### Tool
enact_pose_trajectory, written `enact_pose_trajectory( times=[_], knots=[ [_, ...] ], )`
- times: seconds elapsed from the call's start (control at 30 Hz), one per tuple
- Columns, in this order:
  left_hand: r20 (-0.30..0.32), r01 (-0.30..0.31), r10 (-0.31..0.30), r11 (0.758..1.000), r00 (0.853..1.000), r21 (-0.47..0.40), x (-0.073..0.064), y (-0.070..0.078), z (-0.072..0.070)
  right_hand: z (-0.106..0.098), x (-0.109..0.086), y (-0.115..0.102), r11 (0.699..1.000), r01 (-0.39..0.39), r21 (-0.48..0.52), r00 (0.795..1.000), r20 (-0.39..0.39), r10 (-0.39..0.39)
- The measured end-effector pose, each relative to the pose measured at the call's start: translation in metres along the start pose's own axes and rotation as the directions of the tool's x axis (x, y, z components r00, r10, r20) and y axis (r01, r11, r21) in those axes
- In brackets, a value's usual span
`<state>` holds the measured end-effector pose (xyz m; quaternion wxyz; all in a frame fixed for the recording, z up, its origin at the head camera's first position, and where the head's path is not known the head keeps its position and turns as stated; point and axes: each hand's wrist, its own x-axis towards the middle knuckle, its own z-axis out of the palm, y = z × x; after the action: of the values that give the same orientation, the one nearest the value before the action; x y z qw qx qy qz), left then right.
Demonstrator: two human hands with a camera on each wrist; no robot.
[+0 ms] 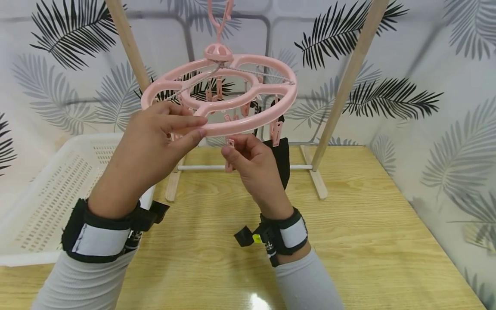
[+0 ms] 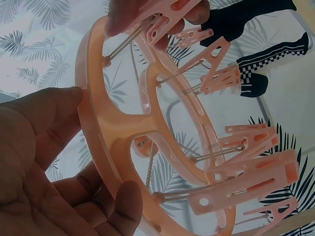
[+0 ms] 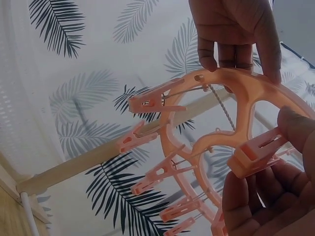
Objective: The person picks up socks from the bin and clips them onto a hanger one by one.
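fingers (image 1: 186, 122) of left hand (image 1: 149, 140) on hanger (image 1: 248, 125), right hand (image 1: 255, 163) lower on clothespin (image 3: 251, 155)

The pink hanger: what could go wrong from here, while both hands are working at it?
The left hand pinches the rim of the pink hanger; an uneven pull might tilt it. The right hand pinches a pink clip, which could slip from the fingertips. A dark checkered sock appears held by another clip; a jolt might loosen it.
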<state>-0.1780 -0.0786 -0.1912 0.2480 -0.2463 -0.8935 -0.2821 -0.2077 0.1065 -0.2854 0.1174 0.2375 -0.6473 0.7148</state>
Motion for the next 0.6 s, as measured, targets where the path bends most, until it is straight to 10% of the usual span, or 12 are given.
enact_pose_trajectory(
  times=[0.6],
  knots=[
    [0.048, 0.038, -0.038, 0.999, 0.998, -0.006, 0.0028, -0.0014, -0.0038, 0.0004, 0.0012, -0.0009, 0.998, 0.025, -0.064, 0.999, -0.038, -0.028]
  ],
)
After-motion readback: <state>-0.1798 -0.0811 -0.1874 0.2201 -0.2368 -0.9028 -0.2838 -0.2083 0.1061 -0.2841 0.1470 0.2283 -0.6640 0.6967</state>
